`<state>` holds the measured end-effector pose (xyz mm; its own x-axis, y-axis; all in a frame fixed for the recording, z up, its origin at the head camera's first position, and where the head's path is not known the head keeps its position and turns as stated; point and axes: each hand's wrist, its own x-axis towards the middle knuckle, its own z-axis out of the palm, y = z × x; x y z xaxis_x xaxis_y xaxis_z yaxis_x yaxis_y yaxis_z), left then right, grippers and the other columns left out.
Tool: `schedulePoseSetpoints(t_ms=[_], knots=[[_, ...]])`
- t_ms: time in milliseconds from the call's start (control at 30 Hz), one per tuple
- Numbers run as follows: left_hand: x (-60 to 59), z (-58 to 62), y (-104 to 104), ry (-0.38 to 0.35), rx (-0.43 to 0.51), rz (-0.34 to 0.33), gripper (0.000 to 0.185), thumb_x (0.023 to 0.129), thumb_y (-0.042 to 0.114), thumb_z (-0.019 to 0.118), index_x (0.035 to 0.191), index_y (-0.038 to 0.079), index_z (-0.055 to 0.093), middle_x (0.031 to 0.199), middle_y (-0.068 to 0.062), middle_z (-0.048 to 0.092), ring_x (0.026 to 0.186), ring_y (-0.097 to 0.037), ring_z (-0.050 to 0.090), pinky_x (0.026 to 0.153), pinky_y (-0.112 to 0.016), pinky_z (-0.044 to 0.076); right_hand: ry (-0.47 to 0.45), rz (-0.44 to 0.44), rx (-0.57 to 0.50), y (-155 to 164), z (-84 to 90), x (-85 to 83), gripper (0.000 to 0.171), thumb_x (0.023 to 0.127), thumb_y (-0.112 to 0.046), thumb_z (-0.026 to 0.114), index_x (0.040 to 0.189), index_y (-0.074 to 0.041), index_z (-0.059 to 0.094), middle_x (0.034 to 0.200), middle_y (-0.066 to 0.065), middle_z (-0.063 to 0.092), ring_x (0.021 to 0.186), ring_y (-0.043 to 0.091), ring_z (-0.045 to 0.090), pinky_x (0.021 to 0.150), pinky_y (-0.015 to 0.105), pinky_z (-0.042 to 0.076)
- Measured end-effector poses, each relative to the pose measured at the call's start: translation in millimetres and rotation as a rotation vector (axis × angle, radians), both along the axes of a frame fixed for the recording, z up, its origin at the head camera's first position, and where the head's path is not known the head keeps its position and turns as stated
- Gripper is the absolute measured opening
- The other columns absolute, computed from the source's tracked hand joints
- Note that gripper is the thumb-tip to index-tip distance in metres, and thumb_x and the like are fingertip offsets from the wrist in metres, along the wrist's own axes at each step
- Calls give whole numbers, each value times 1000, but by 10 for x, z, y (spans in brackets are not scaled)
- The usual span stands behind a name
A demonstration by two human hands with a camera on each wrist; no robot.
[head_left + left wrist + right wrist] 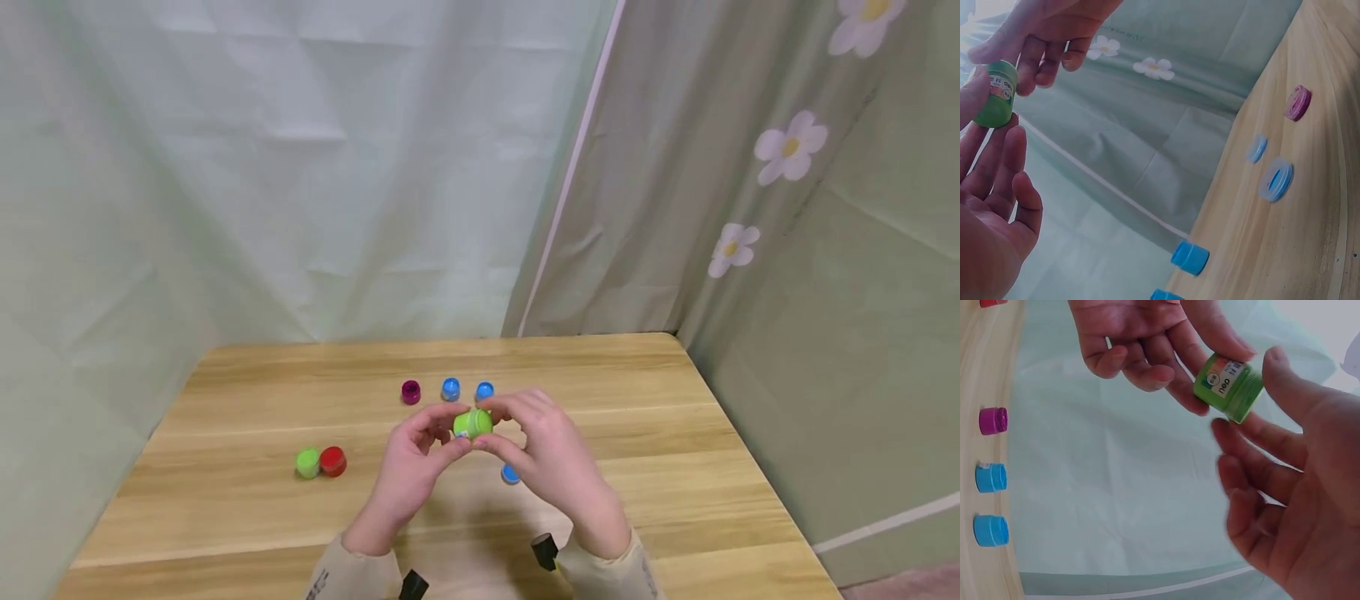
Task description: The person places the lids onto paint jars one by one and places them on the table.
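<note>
Pinching green pot (472,423) — left hand (411,468), right hand (551,462) (fingertips), mid-air

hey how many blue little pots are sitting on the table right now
3. Two blue pots stand side by side at the far middle, right of the purple pot. A third peeks out beneath the right hand; the hands could hide more.

Both arms in beige long sleeves, cuffs at wrists; left hand (411,467) and right hand (551,458) bare, small black camera mount at each wrist.
</note>
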<state>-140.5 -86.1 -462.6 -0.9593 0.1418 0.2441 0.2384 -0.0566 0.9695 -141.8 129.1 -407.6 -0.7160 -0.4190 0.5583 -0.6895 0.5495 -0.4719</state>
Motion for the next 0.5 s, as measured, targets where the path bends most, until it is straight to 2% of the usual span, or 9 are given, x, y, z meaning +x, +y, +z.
schedulePoseSetpoints(t_ms=[67,133,200,333,500], knots=[[8,-22,-10,9,6,1,34,96,2,79,129,2,72,110,-2,70,96,-21,59,88,-31,52,-34,3,20,-2,-6,11,57,91,-36,87,141,-16,68,124,-6,71,116,15,61,94,35,56],[18,-39,-20,12,9,1,35,96,2,78,130,2,71,107,-3,70,95,-20,60,87,-30,52,-22,33,30,1,-16,10,61,93,-32,86,147,-17,63,134,-4,67,124,18,59,100,38,55],[30,-45,-26,12,7,-1,35,97,3,78,131,2,71,107,-3,70,95,-21,60,87,-31,53,10,74,25,11,-21,9,59,94,-25,85,148,-18,62,139,-3,65,128,20,58,105,39,53],[40,-13,-25,12,1,-1,34,98,3,76,131,4,71,109,-1,70,97,-23,59,88,-31,52,87,112,-7,10,-22,-5,47,93,-14,86,136,-17,70,132,-3,68,123,20,61,102,36,54],[23,17,-25,13,13,0,34,97,2,78,131,4,72,110,-4,69,98,-23,58,87,-29,53,63,59,-30,-5,-7,1,41,91,-23,89,128,-16,74,122,-6,72,115,15,63,93,32,55]])
